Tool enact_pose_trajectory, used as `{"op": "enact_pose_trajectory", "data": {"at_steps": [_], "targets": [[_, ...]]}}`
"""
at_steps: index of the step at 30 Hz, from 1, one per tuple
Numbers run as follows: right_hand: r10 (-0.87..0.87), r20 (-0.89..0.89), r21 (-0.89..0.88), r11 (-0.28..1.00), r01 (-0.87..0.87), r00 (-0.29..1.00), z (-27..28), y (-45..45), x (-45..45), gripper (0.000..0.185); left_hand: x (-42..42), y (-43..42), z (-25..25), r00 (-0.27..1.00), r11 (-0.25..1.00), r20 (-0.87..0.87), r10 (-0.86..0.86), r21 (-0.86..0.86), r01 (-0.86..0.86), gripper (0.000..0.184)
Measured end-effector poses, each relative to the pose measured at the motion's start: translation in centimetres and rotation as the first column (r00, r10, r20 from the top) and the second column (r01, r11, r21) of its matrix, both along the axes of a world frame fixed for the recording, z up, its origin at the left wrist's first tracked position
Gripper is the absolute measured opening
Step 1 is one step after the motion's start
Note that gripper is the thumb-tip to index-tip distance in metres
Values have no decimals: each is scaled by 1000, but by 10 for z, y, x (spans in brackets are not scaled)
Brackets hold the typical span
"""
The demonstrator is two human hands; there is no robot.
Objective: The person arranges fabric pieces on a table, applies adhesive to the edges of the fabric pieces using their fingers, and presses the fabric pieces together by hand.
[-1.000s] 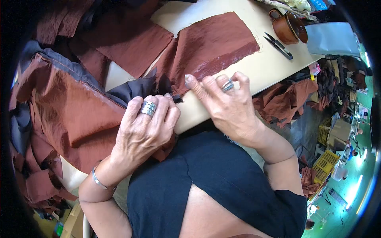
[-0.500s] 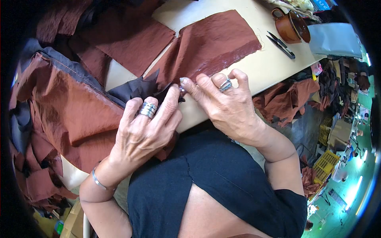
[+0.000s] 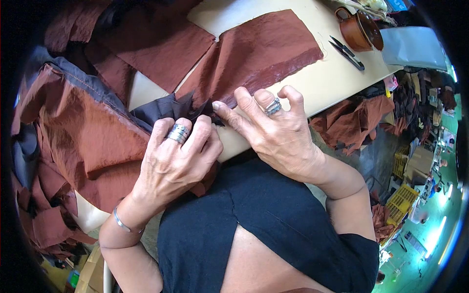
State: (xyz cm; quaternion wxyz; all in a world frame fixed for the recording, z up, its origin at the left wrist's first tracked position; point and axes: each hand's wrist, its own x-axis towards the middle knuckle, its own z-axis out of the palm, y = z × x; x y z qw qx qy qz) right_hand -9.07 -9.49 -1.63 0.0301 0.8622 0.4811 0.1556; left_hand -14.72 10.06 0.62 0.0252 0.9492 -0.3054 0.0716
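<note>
Reddish-brown cloth looks light and floppy; we'd pinch its edge. Our left hand curls, grip hidden; our right hand has fingers apart.

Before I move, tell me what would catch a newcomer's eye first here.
First, the ringed hands in the middle, the left hand and right hand close together beside the dark cloth. Next, the red-brown cloth, in pieces across the upper middle and left of the view. Last, toward the upper right, a shiny brown mug on the pale table, with black snips beside it.
</note>
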Motion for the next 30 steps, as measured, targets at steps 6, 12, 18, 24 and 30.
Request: {"op": "enact_pose_trajectory", "data": {"at_steps": [6,12,18,24,30], "targets": [[32,-184,101,995,-13,982,11,-3,15,32,1,3,-3,999,999,37,-30,-22,31,22],[38,-224,116,993,-12,974,13,-5,13,30,-1,3,-5,999,999,25,-27,-29,27,21],[-150,-94,50,987,155,984,6,-11,13,39,-1,4,-3,999,999,12,-30,-35,30,22],[-43,-46,35,998,45,998,0,3,-8,44,0,5,-7,996,999,75,-43,-27,45,17],[92,-316,200,979,-29,944,5,-3,3,41,0,4,-8,994,998,97,-49,-23,51,15]]}}
